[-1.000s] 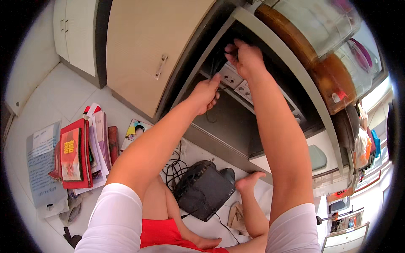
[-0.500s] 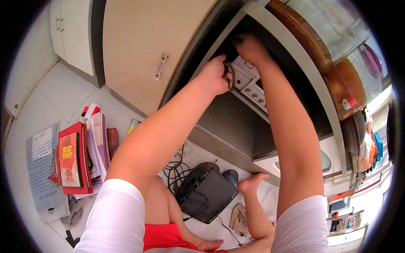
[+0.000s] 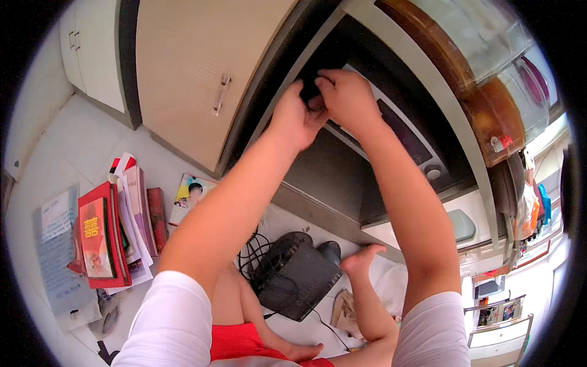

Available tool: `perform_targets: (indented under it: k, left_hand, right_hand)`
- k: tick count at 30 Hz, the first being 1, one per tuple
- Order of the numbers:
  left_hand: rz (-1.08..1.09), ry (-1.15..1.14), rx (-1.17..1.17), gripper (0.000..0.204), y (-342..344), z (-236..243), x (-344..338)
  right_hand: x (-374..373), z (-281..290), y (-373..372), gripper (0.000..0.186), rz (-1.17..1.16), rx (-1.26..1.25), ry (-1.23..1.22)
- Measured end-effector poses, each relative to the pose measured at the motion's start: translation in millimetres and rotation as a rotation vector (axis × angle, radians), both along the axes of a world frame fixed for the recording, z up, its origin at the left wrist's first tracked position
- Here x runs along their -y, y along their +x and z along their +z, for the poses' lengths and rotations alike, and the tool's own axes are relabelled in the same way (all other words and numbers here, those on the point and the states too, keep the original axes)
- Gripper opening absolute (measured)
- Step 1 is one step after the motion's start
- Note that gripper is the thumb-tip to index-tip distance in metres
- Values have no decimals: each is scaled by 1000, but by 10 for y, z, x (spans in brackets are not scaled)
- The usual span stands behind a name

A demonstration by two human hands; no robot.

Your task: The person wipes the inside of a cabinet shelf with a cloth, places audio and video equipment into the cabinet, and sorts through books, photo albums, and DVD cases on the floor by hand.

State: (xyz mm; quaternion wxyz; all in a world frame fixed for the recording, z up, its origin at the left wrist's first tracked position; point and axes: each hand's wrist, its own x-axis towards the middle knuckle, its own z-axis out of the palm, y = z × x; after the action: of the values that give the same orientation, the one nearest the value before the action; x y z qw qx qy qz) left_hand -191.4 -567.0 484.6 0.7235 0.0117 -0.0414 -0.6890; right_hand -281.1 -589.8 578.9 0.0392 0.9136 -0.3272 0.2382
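Both hands are raised inside a dark open cabinet niche (image 3: 330, 171), nearly touching. My left hand (image 3: 296, 119) is closed around something dark, largely hidden, perhaps part of a cable. My right hand (image 3: 348, 98) curls beside it with fingers bent at the same dark spot; what they grip is not clear. Behind and below my hands lies a silver-and-dark panel with a round knob (image 3: 433, 172), mostly covered by my right arm.
A cream cabinet door (image 3: 183, 79) is at left. A black device (image 3: 299, 284) with coiled cables (image 3: 251, 257) lies by my feet. Red folders and papers (image 3: 104, 238) lie lower left. Lidded containers (image 3: 492, 122) stand on the cabinet's right side.
Since half a second ago my right hand has come down and left toward my left hand, which has moved slightly left. The dark loop seen in my left hand is now hidden.
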Motion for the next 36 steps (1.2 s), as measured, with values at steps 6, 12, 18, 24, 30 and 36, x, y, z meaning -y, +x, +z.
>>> perform_targets:
  k: [6,12,18,24,30,36]
  left_hand:
    - [756,130,868,30,-173,-473,-475]
    - [844,202,1450,22,-97,-330,-223]
    - [958,198,1730,25,4,-265,133]
    - [984,203,1709,30,-23,-347,221]
    - [1074,147,1625,25,-32,-414,130]
    - [997,237,1723,25,34,-369,276]
  right_hand:
    - [1,-257,498,27,-356,-25,-149]
    - [288,-258,235,37,-168,0,27]
    - [-124,-114,-455,44,-5,169,4]
    - [-14,-282,-1566,37,-436,309,364]
    - [-145,-713,-1268,40,-318,1350,1537]
    - [-19,-905,-1118,39,-46,1747,1412]
